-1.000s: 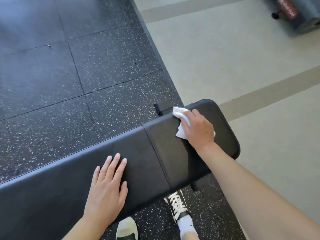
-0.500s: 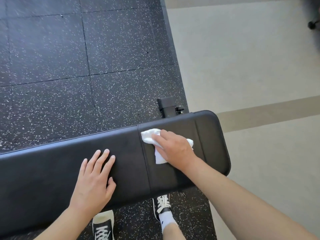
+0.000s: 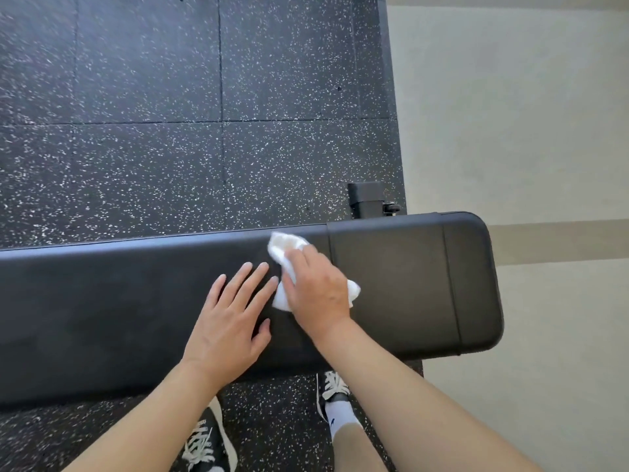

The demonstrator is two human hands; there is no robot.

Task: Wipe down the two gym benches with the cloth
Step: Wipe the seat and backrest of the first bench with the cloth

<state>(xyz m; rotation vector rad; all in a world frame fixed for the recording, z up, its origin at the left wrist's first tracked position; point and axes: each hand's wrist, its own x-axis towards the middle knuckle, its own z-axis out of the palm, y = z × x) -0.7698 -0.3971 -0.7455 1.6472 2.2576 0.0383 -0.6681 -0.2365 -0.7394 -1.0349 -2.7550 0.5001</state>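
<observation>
White cloth [image 3: 285,267], bunched, lies on the long pad of the black bench [image 3: 102,301] just short of the seam toward the bench's right end, nearer the far edge than the near one; only this one bench is in view. Right hand [image 3: 318,294] lies palm-down over the cloth, fingers together and bent over it, pressing it into the vinyl, likely so the whole wad drags with the stroke, forearm angling in from the near edge. Left hand [image 3: 231,318] rests flat just beside it, fingers straight and slightly spread, apparently bracing the body's lean.
</observation>
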